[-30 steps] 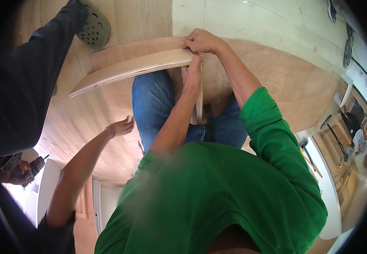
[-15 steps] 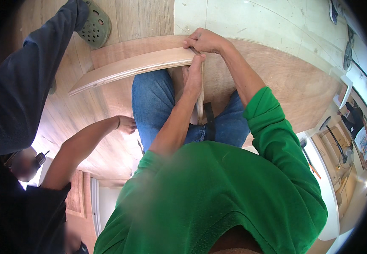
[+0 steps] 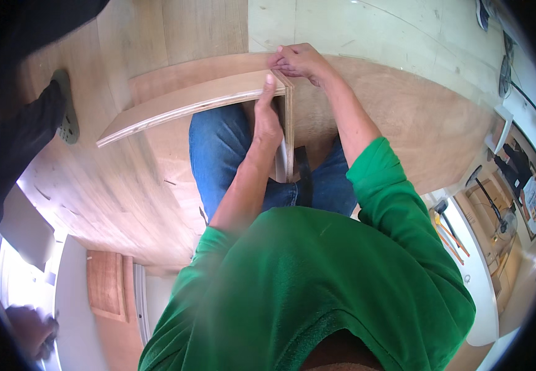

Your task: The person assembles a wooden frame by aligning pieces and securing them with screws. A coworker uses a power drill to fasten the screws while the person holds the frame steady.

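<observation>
Two plywood boards meet at a corner above my lap. One long board (image 3: 187,104) runs out to the left, and the other board (image 3: 289,136) comes back toward me, seen along its layered edge. My left hand (image 3: 268,120) grips the long board near the corner, thumb laid over its edge and fingers mostly hidden beneath. At the far side of the corner is my right hand (image 3: 304,63), its fingers curled together and the tips blurred. Whatever they pinch, if anything, cannot be made out.
Under the boards and around my legs in jeans (image 3: 218,139) lies a large plywood sheet (image 3: 398,117). A co-worker's shoe (image 3: 68,117) stands on the wood floor at left. Farther right are a white table (image 3: 475,266) and a standing fan (image 3: 503,226).
The co-worker's arm has left my left side, and their legs have moved away left. My left thumb now lies over the board's edge. My right fingers have shifted slightly at the corner.
</observation>
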The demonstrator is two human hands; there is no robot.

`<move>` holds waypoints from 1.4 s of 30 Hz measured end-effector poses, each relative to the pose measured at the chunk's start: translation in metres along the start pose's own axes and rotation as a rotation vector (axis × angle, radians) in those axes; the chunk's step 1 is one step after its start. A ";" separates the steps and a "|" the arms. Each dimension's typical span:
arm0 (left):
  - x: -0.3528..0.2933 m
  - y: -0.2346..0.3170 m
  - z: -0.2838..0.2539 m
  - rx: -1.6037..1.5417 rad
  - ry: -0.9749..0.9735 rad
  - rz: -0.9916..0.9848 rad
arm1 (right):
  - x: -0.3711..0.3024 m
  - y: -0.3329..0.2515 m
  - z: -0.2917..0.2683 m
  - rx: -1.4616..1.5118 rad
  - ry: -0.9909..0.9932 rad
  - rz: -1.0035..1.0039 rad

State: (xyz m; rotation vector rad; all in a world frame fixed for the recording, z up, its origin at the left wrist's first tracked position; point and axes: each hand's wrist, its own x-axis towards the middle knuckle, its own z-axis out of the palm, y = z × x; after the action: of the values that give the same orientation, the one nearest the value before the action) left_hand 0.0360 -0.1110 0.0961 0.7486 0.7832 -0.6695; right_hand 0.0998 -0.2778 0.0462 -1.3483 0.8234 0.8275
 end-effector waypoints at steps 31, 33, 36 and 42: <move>0.010 0.010 -0.018 0.105 0.089 -0.121 | -0.108 0.068 0.097 0.071 0.391 -0.267; -0.007 0.017 -0.013 0.098 0.010 -0.180 | -0.109 0.070 0.098 0.098 0.386 -0.274; -0.043 0.045 -0.003 0.524 -0.023 -0.166 | -0.106 0.074 0.097 0.125 0.289 -0.247; -0.064 0.155 -0.004 1.535 -0.157 0.560 | -0.110 0.055 0.065 0.007 0.116 -0.432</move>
State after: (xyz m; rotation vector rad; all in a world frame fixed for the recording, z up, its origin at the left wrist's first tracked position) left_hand 0.1179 -0.0050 0.1975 2.1571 -0.2714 -0.7221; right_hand 0.0006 -0.2133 0.1190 -1.5075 0.5894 0.4107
